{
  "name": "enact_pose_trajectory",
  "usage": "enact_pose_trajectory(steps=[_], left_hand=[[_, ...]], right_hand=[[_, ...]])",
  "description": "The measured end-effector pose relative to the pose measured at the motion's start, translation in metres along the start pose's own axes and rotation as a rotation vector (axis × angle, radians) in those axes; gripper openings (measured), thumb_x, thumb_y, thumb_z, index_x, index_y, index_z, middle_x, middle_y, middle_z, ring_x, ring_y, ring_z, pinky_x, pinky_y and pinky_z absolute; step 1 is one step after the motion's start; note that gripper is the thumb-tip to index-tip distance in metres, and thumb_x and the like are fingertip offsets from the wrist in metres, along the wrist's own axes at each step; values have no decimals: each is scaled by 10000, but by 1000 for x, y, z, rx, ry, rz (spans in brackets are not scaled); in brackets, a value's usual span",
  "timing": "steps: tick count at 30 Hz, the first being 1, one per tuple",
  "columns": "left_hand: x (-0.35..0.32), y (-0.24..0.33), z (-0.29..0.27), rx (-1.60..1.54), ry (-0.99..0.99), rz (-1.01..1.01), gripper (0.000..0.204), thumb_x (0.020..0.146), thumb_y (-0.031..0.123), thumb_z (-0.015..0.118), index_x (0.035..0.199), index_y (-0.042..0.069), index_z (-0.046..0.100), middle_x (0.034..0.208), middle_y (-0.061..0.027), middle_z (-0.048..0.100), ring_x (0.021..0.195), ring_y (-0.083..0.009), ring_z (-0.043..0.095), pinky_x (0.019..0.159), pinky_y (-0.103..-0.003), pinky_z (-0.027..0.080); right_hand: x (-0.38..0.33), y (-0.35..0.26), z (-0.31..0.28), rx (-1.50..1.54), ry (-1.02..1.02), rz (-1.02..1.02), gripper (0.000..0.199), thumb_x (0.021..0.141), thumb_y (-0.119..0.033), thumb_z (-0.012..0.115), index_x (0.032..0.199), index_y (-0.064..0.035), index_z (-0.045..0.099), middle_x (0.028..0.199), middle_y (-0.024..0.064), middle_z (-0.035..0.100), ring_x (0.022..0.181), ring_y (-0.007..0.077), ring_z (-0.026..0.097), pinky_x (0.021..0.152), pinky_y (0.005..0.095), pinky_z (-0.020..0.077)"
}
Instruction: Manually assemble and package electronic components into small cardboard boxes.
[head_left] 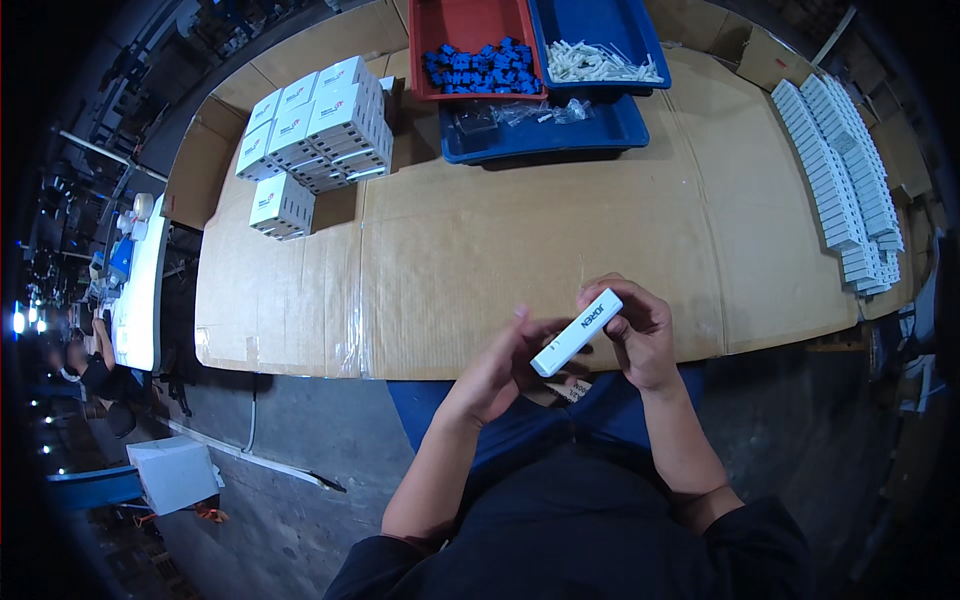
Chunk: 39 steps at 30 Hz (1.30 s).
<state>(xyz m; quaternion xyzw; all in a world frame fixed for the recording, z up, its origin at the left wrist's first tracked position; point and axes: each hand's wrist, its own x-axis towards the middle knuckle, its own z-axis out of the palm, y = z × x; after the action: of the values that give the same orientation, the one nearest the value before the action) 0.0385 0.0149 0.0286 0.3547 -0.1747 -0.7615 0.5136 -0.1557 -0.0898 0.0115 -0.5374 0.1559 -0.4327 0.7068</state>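
Observation:
Over the near edge of the table, my right hand (645,338) grips a slim white rectangular block (572,340) by its upper right end, thumb and fingers on either side. The block slants, with dark printing on the face turned up. Beside its lower left end is my left hand (490,375), its thumb raised and apart from the block. The left fingers reach behind the block and are partly hidden; whether they touch it is unclear.
Stacked white boxes (340,110) stand at the back left. A red bin (470,20) holds small blue parts; a blue bin (600,20) holds white parts. A lower blue tray (545,145) holds clear plastic. Rows of white blocks (825,170) line the cardboard-covered table (520,230) at right.

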Motion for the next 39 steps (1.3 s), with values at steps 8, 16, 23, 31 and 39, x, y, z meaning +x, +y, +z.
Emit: enact_pose_trajectory(steps=[8,16,23,31,39], left_hand=[[16,-8,1,66,321,375,369,1031,114,666,1345,-8,515,1203,-124,693,1112,-204,687,974,-338,566],[42,-32,17,619,214,806,508,886,-54,712,1335,28,489,1433,-194,532,1418,-300,494,1172,-427,419],[34,-34,2,1127,419,702,596,866,48,734,1413,-14,506,1422,-199,580,1401,-354,511,1190,-457,368],[70,-75,-4,1515,452,822,425,891,100,694,1291,3,587,1345,-200,614,1385,-425,499,1209,-559,311],[70,-77,-3,1679,469,781,447,858,161,728,1266,24,607,1373,-198,581,1367,-468,479,1139,-581,371]], right_hand=[[11,-1,4,-281,172,57,593,988,-34,676,1536,-3,452,1477,149,570,1388,247,532,1110,393,472],[3,-5,26,-489,187,64,1000,778,-154,907,1587,-18,336,1537,161,476,1428,287,493,1167,484,428],[27,-19,-25,-816,-44,-54,1000,745,-115,853,1592,-49,326,1550,207,390,1433,398,443,1192,438,400],[-21,-39,-197,-625,593,-59,980,777,-156,891,1587,-96,344,1518,134,482,1409,264,490,1111,469,482],[-25,-161,-363,-1237,1269,-325,930,728,-202,952,1516,-124,464,1275,117,488,1231,261,540,972,405,549]])
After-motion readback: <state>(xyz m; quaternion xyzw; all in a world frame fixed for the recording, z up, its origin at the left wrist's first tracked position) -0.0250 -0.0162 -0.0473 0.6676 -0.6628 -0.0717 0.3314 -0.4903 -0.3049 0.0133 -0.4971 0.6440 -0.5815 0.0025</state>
